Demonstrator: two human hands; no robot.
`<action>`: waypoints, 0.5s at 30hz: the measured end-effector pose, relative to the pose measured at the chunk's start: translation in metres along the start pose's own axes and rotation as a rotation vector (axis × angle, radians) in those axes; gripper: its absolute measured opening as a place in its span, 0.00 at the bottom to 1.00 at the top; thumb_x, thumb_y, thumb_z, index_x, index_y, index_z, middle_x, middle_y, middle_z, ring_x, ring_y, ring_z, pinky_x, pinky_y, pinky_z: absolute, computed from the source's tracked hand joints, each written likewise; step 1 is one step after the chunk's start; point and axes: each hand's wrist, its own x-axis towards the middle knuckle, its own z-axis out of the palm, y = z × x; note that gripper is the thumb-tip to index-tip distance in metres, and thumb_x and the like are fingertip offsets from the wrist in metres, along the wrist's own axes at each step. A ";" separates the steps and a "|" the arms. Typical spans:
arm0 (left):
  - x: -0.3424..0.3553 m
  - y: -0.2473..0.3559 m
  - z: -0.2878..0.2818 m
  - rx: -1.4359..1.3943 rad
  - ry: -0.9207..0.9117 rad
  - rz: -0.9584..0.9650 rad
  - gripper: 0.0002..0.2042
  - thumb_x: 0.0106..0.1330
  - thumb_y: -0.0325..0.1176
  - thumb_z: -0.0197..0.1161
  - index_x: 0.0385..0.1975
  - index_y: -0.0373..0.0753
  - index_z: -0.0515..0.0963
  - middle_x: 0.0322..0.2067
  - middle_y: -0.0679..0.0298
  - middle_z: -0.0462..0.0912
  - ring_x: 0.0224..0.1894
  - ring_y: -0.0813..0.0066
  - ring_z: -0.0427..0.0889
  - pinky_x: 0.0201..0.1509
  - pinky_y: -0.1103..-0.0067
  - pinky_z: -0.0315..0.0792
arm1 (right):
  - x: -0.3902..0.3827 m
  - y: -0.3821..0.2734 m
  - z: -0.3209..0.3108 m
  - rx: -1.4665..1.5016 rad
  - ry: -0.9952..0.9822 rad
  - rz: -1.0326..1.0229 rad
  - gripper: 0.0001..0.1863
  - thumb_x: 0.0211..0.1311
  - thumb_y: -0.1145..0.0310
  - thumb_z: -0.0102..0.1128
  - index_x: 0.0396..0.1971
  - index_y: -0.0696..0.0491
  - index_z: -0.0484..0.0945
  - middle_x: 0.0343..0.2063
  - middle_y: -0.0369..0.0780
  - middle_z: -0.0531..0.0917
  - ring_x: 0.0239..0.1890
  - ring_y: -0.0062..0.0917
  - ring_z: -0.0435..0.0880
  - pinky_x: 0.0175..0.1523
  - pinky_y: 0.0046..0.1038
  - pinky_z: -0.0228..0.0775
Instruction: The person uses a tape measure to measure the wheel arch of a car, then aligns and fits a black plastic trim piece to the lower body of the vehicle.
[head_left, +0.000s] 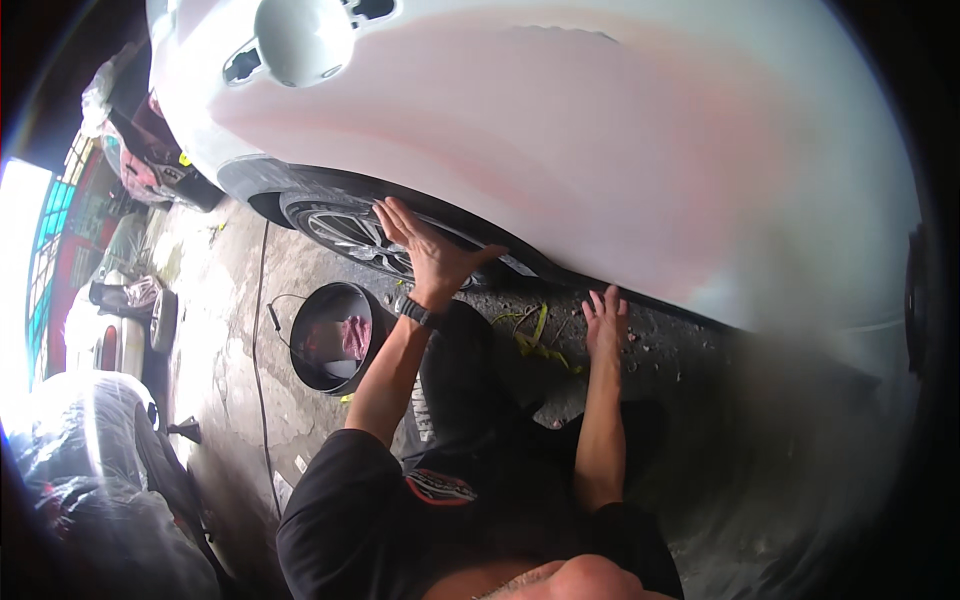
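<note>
A white car body panel with dull pinkish patches fills the upper part of the view. My left hand is open with nothing in it, its thumb spread wide from the fingers. It is raised before the dark wheel arch trim and the wheel; whether it touches the trim I cannot tell. My right hand is also open, fingers stretched up at the panel's lower edge. A dark band circles my left wrist.
Left of my left forearm stands a black bucket holding a reddish cloth and a greyish piece. A cable runs along the stained floor. Farther left are plastic-covered objects and a white car part. Yellow-green scraps lie under the panel.
</note>
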 end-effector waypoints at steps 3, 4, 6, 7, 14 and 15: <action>0.001 0.000 0.002 -0.005 0.003 -0.001 0.85 0.23 0.61 0.84 0.67 0.24 0.18 0.68 0.27 0.22 0.72 0.31 0.24 0.74 0.47 0.31 | 0.002 -0.001 -0.007 -0.021 -0.021 -0.022 0.55 0.58 0.52 0.72 0.72 0.58 0.42 0.69 0.48 0.59 0.67 0.48 0.65 0.66 0.51 0.63; 0.001 -0.003 0.004 -0.014 0.022 0.021 0.85 0.24 0.61 0.84 0.67 0.24 0.18 0.68 0.27 0.22 0.72 0.31 0.24 0.74 0.47 0.31 | 0.001 -0.002 -0.006 -0.035 -0.047 -0.027 0.52 0.59 0.51 0.71 0.71 0.58 0.45 0.69 0.48 0.58 0.68 0.48 0.64 0.66 0.51 0.62; 0.003 -0.009 0.007 -0.029 0.060 0.076 0.85 0.24 0.61 0.84 0.67 0.25 0.18 0.68 0.27 0.22 0.72 0.31 0.23 0.74 0.47 0.31 | 0.000 -0.005 -0.005 -0.044 -0.075 -0.032 0.46 0.61 0.50 0.68 0.68 0.58 0.51 0.69 0.47 0.58 0.69 0.49 0.62 0.67 0.52 0.61; 0.002 -0.009 0.005 -0.017 0.047 0.062 0.85 0.24 0.61 0.84 0.67 0.26 0.17 0.68 0.28 0.22 0.72 0.31 0.24 0.74 0.47 0.32 | -0.003 -0.004 -0.005 -0.047 -0.078 -0.025 0.43 0.63 0.50 0.67 0.67 0.58 0.54 0.69 0.46 0.58 0.70 0.49 0.60 0.67 0.52 0.60; 0.003 -0.012 0.010 -0.091 0.066 0.037 0.82 0.26 0.63 0.82 0.69 0.25 0.25 0.67 0.23 0.24 0.71 0.25 0.25 0.73 0.43 0.35 | 0.004 0.002 -0.005 -0.016 -0.094 -0.065 0.44 0.64 0.49 0.65 0.67 0.58 0.52 0.70 0.47 0.54 0.72 0.57 0.51 0.69 0.58 0.55; 0.003 -0.013 0.010 -0.082 0.073 0.050 0.82 0.26 0.63 0.82 0.70 0.25 0.24 0.67 0.23 0.23 0.71 0.24 0.25 0.72 0.42 0.35 | 0.007 0.005 -0.007 0.002 -0.081 -0.067 0.43 0.64 0.49 0.64 0.67 0.58 0.52 0.70 0.47 0.54 0.72 0.58 0.50 0.69 0.58 0.55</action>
